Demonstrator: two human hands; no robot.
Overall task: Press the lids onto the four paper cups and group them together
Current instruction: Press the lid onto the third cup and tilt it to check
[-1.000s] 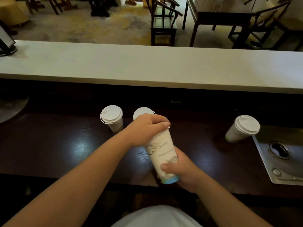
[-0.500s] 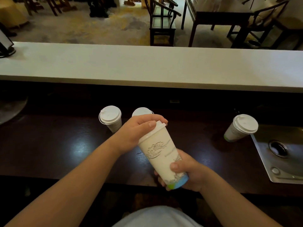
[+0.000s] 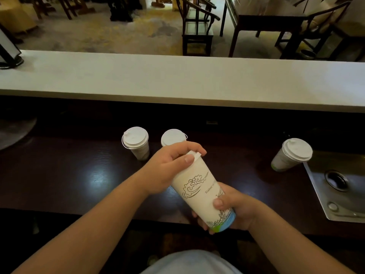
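Both forearms bare, no sleeves in view. No watch, rings or bands seen on left hand [image 3: 167,171] or right hand [image 3: 235,206]. Nails short, unpainted. Bottom centre of frame: pale light-blue garment [image 3: 191,263], plain fabric, no print visible.

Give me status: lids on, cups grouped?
Three cups stand lidded on the dark counter: left cup, middle cup, far-right cup by the sink. In hand: the fourth cup, right hand at its base, left hand over its lid. Left: grouping; the far-right cup sits apart.
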